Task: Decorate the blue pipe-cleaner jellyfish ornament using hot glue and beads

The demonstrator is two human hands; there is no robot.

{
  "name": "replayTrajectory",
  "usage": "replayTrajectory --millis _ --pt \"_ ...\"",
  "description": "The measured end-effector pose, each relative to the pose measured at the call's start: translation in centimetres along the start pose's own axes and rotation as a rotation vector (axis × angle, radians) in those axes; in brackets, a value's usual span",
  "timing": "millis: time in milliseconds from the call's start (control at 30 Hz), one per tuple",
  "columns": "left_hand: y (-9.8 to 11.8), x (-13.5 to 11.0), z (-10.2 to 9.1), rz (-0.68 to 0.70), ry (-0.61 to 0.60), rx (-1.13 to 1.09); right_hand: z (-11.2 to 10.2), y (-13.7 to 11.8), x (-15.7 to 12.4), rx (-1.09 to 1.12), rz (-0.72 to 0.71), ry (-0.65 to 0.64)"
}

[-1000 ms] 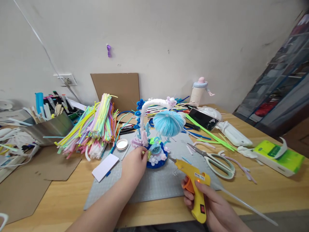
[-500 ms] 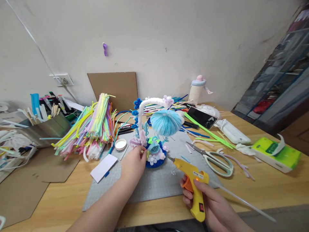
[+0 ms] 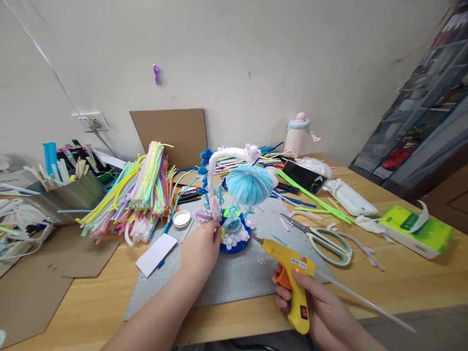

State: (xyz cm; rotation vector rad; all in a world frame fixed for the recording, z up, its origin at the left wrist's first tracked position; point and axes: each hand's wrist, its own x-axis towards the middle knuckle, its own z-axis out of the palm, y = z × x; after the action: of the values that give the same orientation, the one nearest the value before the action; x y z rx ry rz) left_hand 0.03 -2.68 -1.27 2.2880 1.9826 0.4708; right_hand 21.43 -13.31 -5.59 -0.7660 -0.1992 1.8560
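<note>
A pipe-cleaner craft (image 3: 234, 195) stands on a grey cutting mat (image 3: 237, 273): a round blue base with small flowers, a white arch and a fluffy light-blue ball hanging from it. My left hand (image 3: 199, 248) reaches to the left side of the base, fingertips pinched against a small piece there that I cannot make out. My right hand (image 3: 314, 307) grips a yellow glue gun (image 3: 292, 278) by its handle near the table's front edge, nozzle pointing left toward the craft. A clear glue stick trails from the gun's back to the right.
A large bundle of pastel pipe cleaners (image 3: 135, 195) lies left of the craft. Scissors (image 3: 325, 241), a phone (image 3: 305, 176), a green tissue pack (image 3: 417, 231), a white jar lid (image 3: 182, 218), a white card (image 3: 155, 253) and a metal tool tin (image 3: 62, 192) sit around the mat.
Both hands stay in nearly the same place; the scene shifts slightly as my head moves. The left fingertips remain at the craft's base and the glue gun is held steady.
</note>
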Motion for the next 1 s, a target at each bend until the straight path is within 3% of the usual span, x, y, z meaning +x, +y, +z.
replayTrajectory --millis 333,567,1000 --pt "0.5 0.3 -0.2 0.042 -0.016 0.098 -0.2 0.0 0.1 0.014 0.009 -0.039" --pt "0.2 -0.2 0.1 0.069 0.030 -0.013 -0.2 0.0 0.2 0.010 0.003 -0.035" --pt "-0.1 -1.5 0.8 0.230 0.089 0.059 -0.2 0.0 0.1 0.009 0.005 -0.028"
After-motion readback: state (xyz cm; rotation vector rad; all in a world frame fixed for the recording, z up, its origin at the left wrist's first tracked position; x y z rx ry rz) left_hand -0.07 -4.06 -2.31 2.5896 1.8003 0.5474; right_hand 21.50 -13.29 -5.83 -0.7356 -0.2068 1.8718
